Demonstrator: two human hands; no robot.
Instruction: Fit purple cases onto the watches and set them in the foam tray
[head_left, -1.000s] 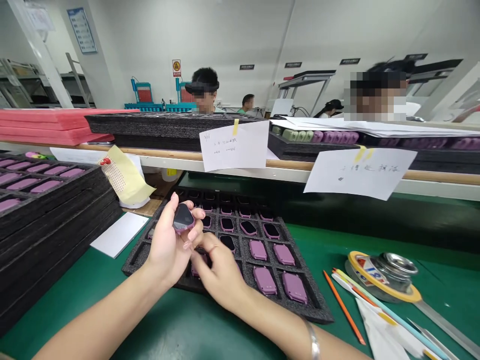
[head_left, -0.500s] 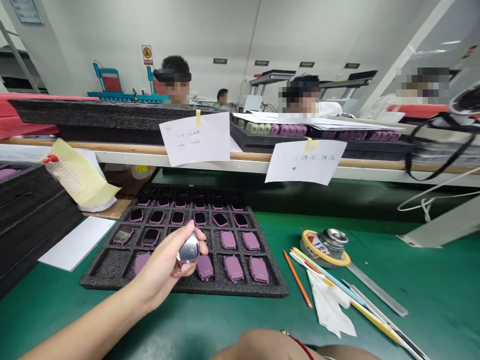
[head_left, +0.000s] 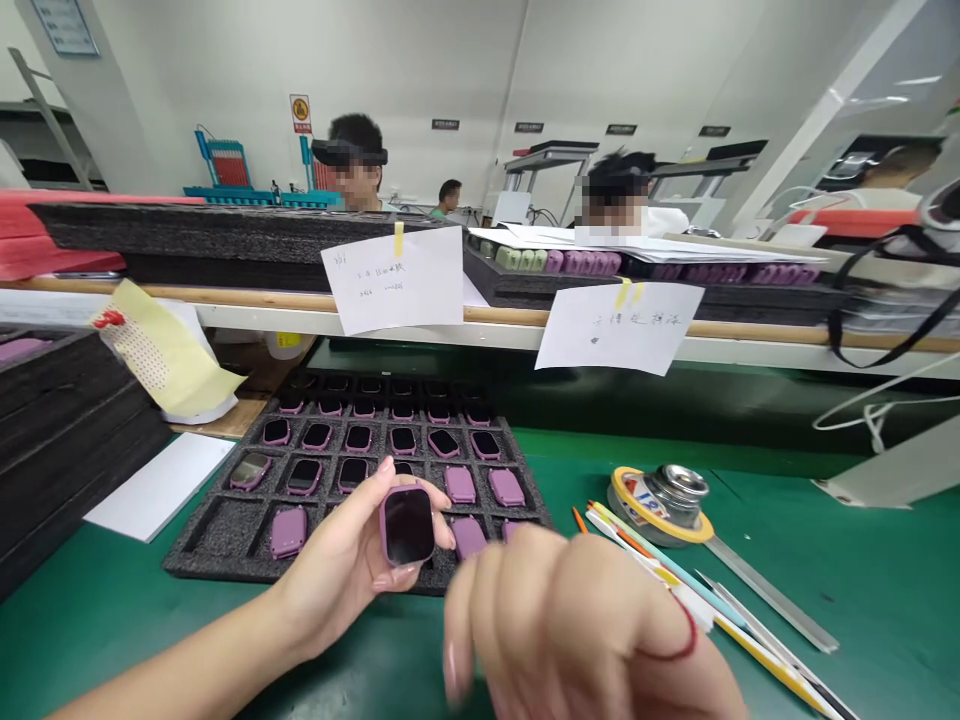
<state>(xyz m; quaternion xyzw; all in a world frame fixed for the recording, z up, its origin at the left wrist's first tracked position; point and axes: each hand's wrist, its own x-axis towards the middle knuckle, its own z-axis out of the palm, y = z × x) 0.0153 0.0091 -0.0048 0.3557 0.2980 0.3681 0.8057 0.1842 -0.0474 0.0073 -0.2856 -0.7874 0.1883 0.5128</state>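
My left hand (head_left: 349, 555) is closed around a purple smartwatch case (head_left: 407, 526), gripping it by the edges with its dark screen facing up toward me. Nearer to me and further right, my right hand (head_left: 570, 620) is blurred, its fingers curled downward and its thumb side hidden. Whether it holds anything does not show. Behind both hands lies a black foam tray (head_left: 217, 545) of purple watch cases, some screen up and some back up. One front-left pocket holds no case. My right hand covers the tray's front-right corner.
To the right lie a roll of yellow-edged tape (head_left: 660, 510), a steel ruler (head_left: 780, 595) and several thin sticks (head_left: 697, 570). White paper (head_left: 161, 487) lies left of the tray. A shelf (head_left: 495, 335) with foam trays crosses behind, and people sit beyond it.
My right hand has risen from the bottom edge to near the watch case. My left hand has moved slightly right and turned the screen more squarely toward me.
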